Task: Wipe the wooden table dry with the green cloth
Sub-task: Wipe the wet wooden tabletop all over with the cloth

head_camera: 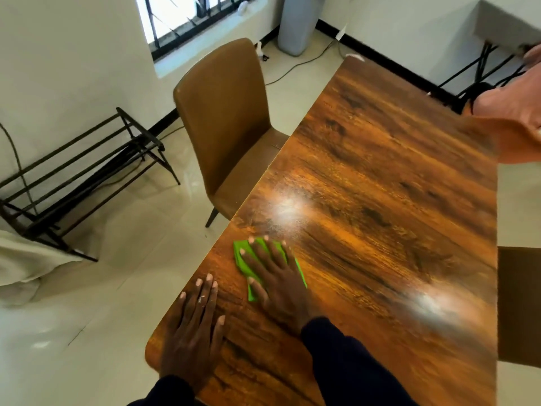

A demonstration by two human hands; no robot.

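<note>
Near the table's left edge, close to me: right hand [275, 276] lies flat on the green cloth [243, 265], fingers spread wide and straight, pressing it to the wood. Nothing is pinched or gripped. The cloth is folded small; green shows between the fingers, past the fingertips and along both sides of the palm.

Left hand [193, 326] rests palm-down on the bare wooden table [380, 200], just beside the right hand and nearer the rounded near-left corner. Its fingers are straight and held close together, thumb out to the side, holding nothing. The two hands do not touch. Dark sleeves cover both wrists.

Two bright glare patches sit on the tabletop, one [288, 208] just beyond the cloth, one [436, 303] off to the right. I cannot tell from here whether the surface is wet.

A tan chair [222, 112] stands at the table's left side, seat tucked partly under the edge. A black metal rack [87, 159] stands on the pale tiled floor [117, 288] by the left wall. A barred window [187, 22] is behind the chair.
</note>
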